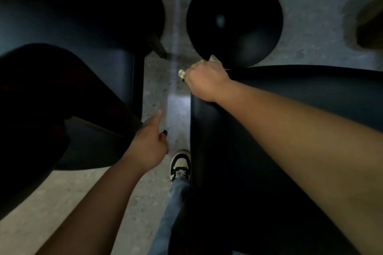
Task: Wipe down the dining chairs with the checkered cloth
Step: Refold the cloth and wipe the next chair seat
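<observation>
Looking down, I see my right hand at about one o'clock from the frame's centre, its fingers curled tight around the checkered cloth, which shows only as pale bits poking out past the knuckles. That hand presses on the upper left corner of the dark dining chair filling the four o'clock side. My left hand hangs at about seven o'clock over the gap between the chairs, gripping nothing; the forefinger points toward twelve and the other fingers are loosely curled. A second dark chair sits at nine o'clock, just beside that hand. Two round black pedestal bases stand on the speckled floor at eleven and one o'clock. A black-and-white sneaker and a jeans leg show at six o'clock.
</observation>
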`<state>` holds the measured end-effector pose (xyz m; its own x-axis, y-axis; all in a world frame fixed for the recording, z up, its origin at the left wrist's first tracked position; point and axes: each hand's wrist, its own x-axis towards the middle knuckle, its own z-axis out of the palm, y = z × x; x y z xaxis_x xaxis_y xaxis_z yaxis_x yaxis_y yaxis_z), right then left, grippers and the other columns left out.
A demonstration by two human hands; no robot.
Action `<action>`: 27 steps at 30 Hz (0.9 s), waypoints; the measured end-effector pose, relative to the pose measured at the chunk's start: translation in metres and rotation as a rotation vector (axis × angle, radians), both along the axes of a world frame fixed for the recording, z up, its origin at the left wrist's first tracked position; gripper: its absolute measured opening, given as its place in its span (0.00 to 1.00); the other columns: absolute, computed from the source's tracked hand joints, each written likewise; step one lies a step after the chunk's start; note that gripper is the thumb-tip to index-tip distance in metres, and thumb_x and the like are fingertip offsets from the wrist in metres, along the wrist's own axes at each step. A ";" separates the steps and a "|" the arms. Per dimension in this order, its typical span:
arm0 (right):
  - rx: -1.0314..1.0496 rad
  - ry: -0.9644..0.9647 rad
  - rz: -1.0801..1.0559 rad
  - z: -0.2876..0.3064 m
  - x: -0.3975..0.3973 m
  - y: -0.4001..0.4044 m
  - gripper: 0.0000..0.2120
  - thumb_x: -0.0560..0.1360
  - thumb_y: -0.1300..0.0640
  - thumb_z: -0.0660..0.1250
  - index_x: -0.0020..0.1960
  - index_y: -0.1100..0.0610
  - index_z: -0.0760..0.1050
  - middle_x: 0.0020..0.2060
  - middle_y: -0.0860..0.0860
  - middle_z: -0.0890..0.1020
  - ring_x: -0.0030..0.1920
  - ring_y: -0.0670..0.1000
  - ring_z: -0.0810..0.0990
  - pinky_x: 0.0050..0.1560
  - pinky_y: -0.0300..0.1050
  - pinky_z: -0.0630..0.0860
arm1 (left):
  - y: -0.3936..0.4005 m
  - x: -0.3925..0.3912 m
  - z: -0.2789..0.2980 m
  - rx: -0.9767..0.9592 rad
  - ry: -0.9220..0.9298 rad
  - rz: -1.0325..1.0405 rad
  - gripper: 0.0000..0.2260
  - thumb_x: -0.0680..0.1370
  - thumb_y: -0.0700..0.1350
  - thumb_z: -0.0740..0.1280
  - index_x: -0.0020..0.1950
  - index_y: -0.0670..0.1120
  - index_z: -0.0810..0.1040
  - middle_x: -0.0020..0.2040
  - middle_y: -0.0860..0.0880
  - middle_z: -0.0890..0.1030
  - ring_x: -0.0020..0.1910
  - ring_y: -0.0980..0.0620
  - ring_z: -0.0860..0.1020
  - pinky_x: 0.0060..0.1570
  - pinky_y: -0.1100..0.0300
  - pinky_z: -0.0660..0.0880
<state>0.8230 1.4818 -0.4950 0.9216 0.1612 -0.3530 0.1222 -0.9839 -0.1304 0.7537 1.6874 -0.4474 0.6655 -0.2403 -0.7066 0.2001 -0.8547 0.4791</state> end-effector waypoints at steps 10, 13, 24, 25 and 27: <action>-0.175 0.213 0.748 0.018 -0.073 0.053 0.14 0.78 0.59 0.57 0.55 0.51 0.80 0.49 0.51 0.83 0.52 0.56 0.79 0.60 0.53 0.71 | 0.021 -0.011 0.000 -0.074 0.009 0.136 0.25 0.79 0.34 0.59 0.75 0.49 0.65 0.63 0.52 0.73 0.57 0.57 0.74 0.43 0.81 0.65; -0.146 0.210 0.804 0.023 -0.093 0.059 0.12 0.77 0.56 0.59 0.54 0.53 0.80 0.50 0.51 0.83 0.53 0.55 0.80 0.60 0.51 0.70 | 0.017 -0.014 0.001 -0.086 -0.005 0.141 0.24 0.79 0.34 0.59 0.74 0.49 0.66 0.58 0.56 0.71 0.54 0.62 0.71 0.41 0.83 0.61; 1.079 0.429 -0.851 0.051 -0.176 0.058 0.17 0.81 0.57 0.60 0.34 0.54 0.76 0.23 0.46 0.78 0.25 0.39 0.75 0.27 0.32 0.70 | 0.002 -0.007 -0.001 -0.079 0.019 0.131 0.23 0.81 0.36 0.57 0.75 0.49 0.65 0.71 0.47 0.71 0.64 0.54 0.71 0.57 0.67 0.66; 1.128 0.286 -1.087 0.057 -0.173 0.045 0.17 0.80 0.60 0.61 0.33 0.54 0.75 0.20 0.45 0.76 0.21 0.38 0.72 0.24 0.32 0.68 | -0.003 -0.003 0.001 -0.082 0.016 0.122 0.23 0.81 0.36 0.57 0.76 0.49 0.64 0.72 0.47 0.71 0.67 0.53 0.70 0.61 0.64 0.66; 1.081 -0.095 -1.353 0.067 -0.164 0.008 0.14 0.79 0.62 0.62 0.36 0.57 0.76 0.22 0.44 0.75 0.23 0.36 0.70 0.27 0.32 0.69 | -0.017 0.005 0.004 -0.088 0.012 0.082 0.24 0.81 0.36 0.58 0.77 0.47 0.62 0.74 0.47 0.69 0.72 0.50 0.68 0.68 0.60 0.63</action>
<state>0.6586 1.4900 -0.4283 0.6023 -0.5723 -0.5565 -0.6020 0.1321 -0.7875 0.7587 1.6700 -0.4434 0.6775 -0.2465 -0.6930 0.2740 -0.7898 0.5488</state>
